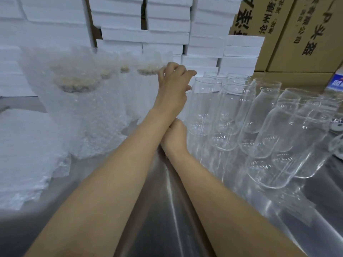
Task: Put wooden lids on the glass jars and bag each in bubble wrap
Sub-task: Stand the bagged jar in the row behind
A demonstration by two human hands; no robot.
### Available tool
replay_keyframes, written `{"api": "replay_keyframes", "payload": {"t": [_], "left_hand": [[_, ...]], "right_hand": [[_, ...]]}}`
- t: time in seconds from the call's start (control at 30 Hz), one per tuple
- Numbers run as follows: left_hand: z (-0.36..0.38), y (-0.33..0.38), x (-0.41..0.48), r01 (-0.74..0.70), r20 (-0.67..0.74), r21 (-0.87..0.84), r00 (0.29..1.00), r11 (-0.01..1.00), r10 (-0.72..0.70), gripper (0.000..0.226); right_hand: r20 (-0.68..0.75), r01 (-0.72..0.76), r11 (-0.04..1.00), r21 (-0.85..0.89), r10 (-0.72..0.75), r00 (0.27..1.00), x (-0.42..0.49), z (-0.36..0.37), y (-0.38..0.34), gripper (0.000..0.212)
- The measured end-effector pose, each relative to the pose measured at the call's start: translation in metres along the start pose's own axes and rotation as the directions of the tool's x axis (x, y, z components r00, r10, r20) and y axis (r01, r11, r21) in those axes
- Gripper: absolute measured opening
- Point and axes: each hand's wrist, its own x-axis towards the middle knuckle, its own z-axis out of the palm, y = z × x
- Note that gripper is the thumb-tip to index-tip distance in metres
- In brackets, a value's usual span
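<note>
The left hand (172, 86) reaches across the steel worktop (167, 210) with its fingers (189, 72) curled together at the upper edge of the nearest wrapped jar (148, 93). The frame does not show whether they pinch its bubble wrap or only rest against it. Just left of the fingers, that jar's wooden lid (150, 71) shows through the wrap. Further left of them stand more wrapped jars (78, 112), each with a lid inside.

The right hand (176, 134) lies below, its forearm crossing under the left one. Its fingers are hidden, so I cannot tell how they lie.

Right of the fingers stand the bare glass jars (269, 127), open-mouthed and close together. Well to the left lies a pile of bubble-wrap bags (22, 145). Beyond the fingers rise stacked white foam boxes (167, 25) and cardboard cartons (297, 34).
</note>
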Motion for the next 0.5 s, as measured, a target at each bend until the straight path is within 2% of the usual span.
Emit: {"api": "replay_keyframes", "payload": {"t": [0.1,0.23,0.37,0.5], "left_hand": [[-0.014,0.004,0.001,0.001,-0.08,-0.096,0.997,0.995,-0.009,0.043],[-0.042,0.015,0.002,-0.009,-0.254,-0.177,0.967,0.984,-0.036,0.043],[-0.076,0.031,-0.002,-0.078,-0.444,-0.235,0.895,0.969,-0.036,0.042],[-0.111,0.041,-0.014,-0.147,-0.598,-0.217,0.802,0.965,-0.012,0.032]], "right_hand": [[0.011,-0.023,1.0,0.019,0.023,1.0,-0.003,-0.001,-0.001,0.029],[0.017,-0.055,0.996,0.074,0.054,0.998,-0.008,-0.004,-0.003,0.029],[-0.024,-0.098,0.982,0.161,0.104,0.994,-0.018,-0.008,-0.008,0.028],[0.001,-0.117,0.98,0.162,0.118,0.993,-0.035,-0.013,-0.014,0.026]]}}
